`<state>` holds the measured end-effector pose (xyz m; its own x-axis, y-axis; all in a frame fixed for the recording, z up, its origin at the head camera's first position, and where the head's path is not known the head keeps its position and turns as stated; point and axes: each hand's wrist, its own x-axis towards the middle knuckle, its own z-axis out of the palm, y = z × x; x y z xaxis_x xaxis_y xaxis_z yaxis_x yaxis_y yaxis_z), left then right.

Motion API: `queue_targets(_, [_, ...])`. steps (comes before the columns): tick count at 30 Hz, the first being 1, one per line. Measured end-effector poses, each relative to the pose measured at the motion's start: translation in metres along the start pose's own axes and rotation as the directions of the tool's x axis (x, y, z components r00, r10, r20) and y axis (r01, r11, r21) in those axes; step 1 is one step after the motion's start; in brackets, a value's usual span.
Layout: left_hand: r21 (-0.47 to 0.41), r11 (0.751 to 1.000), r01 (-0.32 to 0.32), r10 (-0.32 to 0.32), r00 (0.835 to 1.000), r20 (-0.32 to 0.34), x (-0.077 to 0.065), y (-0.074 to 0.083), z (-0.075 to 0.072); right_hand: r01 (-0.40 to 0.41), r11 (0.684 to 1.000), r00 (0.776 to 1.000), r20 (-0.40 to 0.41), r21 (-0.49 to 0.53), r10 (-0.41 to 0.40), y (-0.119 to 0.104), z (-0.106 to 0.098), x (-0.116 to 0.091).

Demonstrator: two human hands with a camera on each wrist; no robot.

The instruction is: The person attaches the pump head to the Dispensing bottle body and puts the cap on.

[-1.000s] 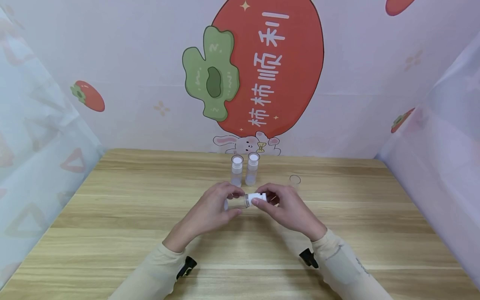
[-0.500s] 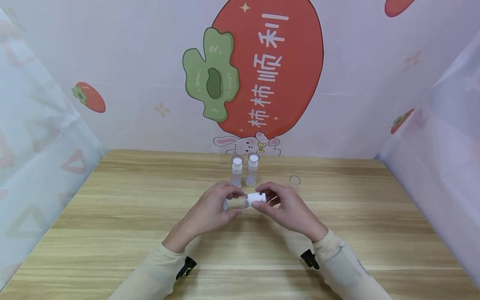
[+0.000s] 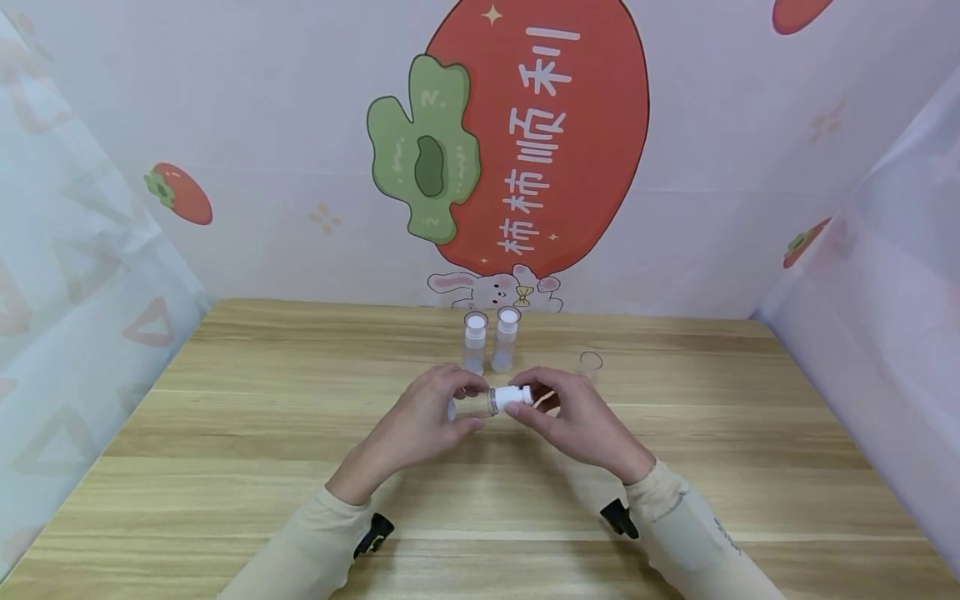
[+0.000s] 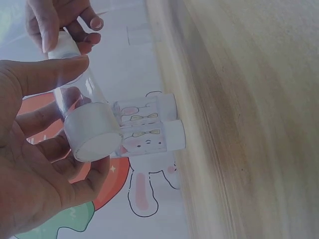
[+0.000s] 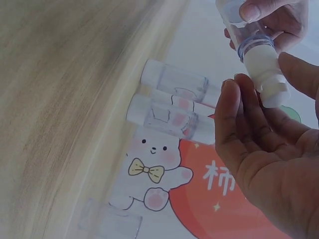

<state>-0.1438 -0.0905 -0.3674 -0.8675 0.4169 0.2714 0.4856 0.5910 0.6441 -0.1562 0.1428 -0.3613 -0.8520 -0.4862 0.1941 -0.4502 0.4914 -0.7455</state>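
Level above the table, a small clear bottle [image 3: 474,406] lies across between both hands. My left hand [image 3: 429,417] grips its clear body, thumb on one side and fingers on the other. The bottle's wide white base [image 4: 94,133] faces the camera in the left wrist view. At the other end, my right hand [image 3: 581,421] holds the white pump top [image 5: 264,64] between thumb and fingertips. A clear collar shows where body and top meet. Just beyond the hands stand two similar bottles, the left one [image 3: 474,337] and the right one [image 3: 505,340], both upright.
A clear cap [image 3: 591,362] rests on the wooden table [image 3: 675,517], right of the standing bottles. Behind the table rises a white printed backdrop [image 3: 262,242] with a large red persimmon, and similar sheets flank both sides.
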Motion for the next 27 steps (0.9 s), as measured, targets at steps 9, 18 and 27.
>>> queue_targets(9, [0.0, 1.0, -0.011, 0.011, 1.0, 0.003, -0.0001, 0.001, 0.0002, -0.075, 0.996, 0.997, 0.007, -0.04, 0.076, -0.0005, 0.0013, 0.0019])
queue_targets(18, [-0.001, 1.0, -0.004, 0.004, 1.0, -0.002, 0.0, 0.0018, -0.0008, -0.102, 0.994, 0.995, -0.023, -0.049, 0.101, -0.0019, -0.0004, 0.0011])
queue_targets(27, [-0.003, 1.0, -0.004, 0.004, 1.0, 0.002, 0.0009, 0.0019, -0.0021, 0.057, 0.997, 0.997, -0.049, -0.042, -0.059, 0.0012, -0.0032, -0.0025])
